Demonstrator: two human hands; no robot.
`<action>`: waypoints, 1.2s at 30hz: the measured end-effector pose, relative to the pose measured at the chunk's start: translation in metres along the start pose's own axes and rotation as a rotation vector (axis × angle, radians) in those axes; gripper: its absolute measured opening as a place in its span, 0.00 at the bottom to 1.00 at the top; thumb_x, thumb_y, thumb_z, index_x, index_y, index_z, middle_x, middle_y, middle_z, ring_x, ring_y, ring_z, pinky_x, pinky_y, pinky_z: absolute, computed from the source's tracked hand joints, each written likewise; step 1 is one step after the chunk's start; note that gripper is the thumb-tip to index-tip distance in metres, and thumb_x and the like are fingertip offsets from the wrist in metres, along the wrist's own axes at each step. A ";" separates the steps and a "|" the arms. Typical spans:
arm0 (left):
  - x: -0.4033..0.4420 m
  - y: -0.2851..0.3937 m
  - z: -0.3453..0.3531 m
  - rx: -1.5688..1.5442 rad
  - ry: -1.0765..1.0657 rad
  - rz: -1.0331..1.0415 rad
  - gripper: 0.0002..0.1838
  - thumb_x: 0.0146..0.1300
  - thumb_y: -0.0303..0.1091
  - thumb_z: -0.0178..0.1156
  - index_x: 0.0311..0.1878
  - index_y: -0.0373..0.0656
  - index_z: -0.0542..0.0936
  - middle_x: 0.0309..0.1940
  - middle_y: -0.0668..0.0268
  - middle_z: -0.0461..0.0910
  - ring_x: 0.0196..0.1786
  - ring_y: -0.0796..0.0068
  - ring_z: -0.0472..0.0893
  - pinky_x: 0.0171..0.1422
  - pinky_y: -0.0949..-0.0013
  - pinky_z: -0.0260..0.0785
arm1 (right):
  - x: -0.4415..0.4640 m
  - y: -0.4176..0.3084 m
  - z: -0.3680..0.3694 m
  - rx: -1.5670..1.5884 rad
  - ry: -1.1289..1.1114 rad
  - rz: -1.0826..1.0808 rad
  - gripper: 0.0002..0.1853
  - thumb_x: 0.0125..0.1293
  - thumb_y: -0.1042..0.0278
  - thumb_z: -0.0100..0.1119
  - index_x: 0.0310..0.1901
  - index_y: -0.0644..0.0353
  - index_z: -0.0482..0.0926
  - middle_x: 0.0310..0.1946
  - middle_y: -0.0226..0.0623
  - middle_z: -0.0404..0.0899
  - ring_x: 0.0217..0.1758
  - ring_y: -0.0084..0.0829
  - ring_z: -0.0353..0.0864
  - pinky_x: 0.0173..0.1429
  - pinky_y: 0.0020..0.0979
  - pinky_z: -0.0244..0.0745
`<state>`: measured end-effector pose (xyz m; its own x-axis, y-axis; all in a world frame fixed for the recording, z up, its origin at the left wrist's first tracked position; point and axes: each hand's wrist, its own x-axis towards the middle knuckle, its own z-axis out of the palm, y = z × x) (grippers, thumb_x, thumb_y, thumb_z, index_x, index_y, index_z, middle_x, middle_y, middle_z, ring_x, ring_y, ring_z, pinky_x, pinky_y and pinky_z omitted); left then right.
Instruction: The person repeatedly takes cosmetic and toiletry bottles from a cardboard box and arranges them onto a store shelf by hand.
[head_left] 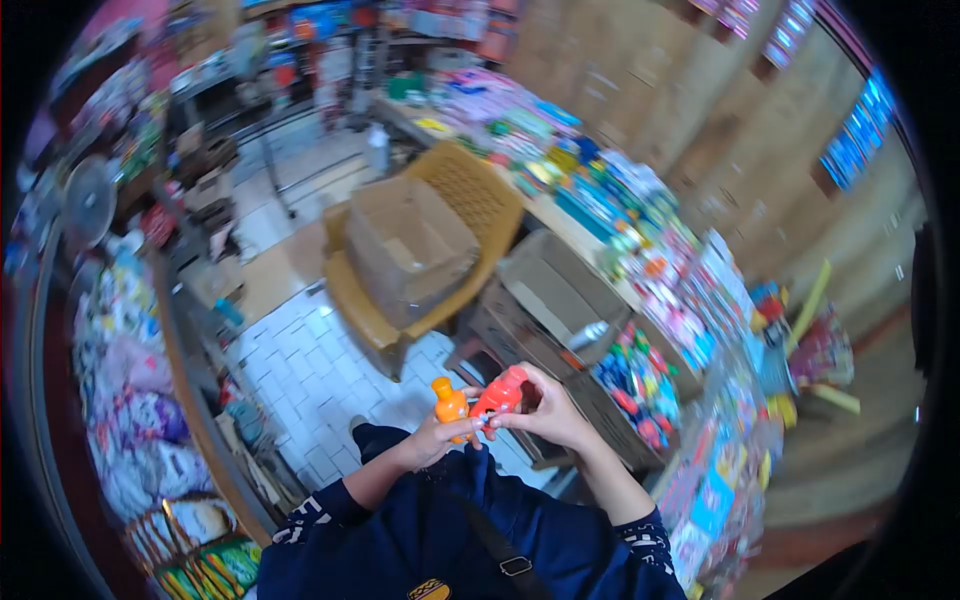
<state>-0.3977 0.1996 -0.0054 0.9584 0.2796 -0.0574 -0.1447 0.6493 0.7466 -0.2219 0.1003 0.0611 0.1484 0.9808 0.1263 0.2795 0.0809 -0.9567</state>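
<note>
In front of my body, my left hand (428,443) is closed around a small orange bottle-shaped plastic toy (449,404), held upright with its narrow neck at the top. Close beside it, my right hand (552,412) grips a red plastic toy (502,390) of a rounded, similar shape, tilted up to the right. The two toys are nearly side by side; whether they touch I cannot tell. Dark marks show on the lower part of the red one. Fingertips of both hands meet near the toys' lower ends.
A yellow plastic chair (468,185) carries an open cardboard box (415,235). Right of it stands another open carton (560,290), near a box of colourful small toys (640,385). Packaged goods line the long counter on the right. A wooden ledge (195,370) borders wrapped goods at left.
</note>
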 end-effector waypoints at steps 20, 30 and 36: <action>-0.260 0.190 -0.220 0.238 1.032 0.700 0.21 0.61 0.34 0.61 0.56 0.40 0.69 0.38 0.65 0.78 0.35 0.78 0.78 0.35 0.75 0.69 | 0.403 -0.102 0.377 0.072 -1.178 -0.458 0.10 0.61 0.75 0.62 0.44 0.63 0.80 0.37 0.30 0.80 0.37 0.16 0.76 0.43 0.20 0.71; -0.263 0.227 -0.276 0.097 1.581 1.025 0.22 0.56 0.32 0.65 0.54 0.38 0.71 0.38 0.63 0.79 0.34 0.76 0.79 0.33 0.75 0.70 | 0.524 -0.128 0.525 0.202 -1.805 -0.651 0.12 0.62 0.75 0.62 0.47 0.62 0.79 0.41 0.32 0.81 0.45 0.24 0.81 0.48 0.26 0.77; -0.222 0.303 -0.335 0.035 1.674 1.142 0.23 0.56 0.32 0.65 0.54 0.37 0.70 0.37 0.63 0.78 0.33 0.74 0.80 0.34 0.74 0.72 | 0.629 -0.143 0.563 0.247 -1.939 -0.694 0.10 0.62 0.74 0.63 0.46 0.62 0.80 0.41 0.30 0.80 0.45 0.20 0.78 0.48 0.24 0.75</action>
<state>-0.7369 0.5717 0.0114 -0.6768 0.7334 -0.0639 -0.3746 -0.2683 0.8875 -0.7029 0.8055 0.1298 -0.9172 -0.3552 0.1808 -0.2927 0.2925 -0.9104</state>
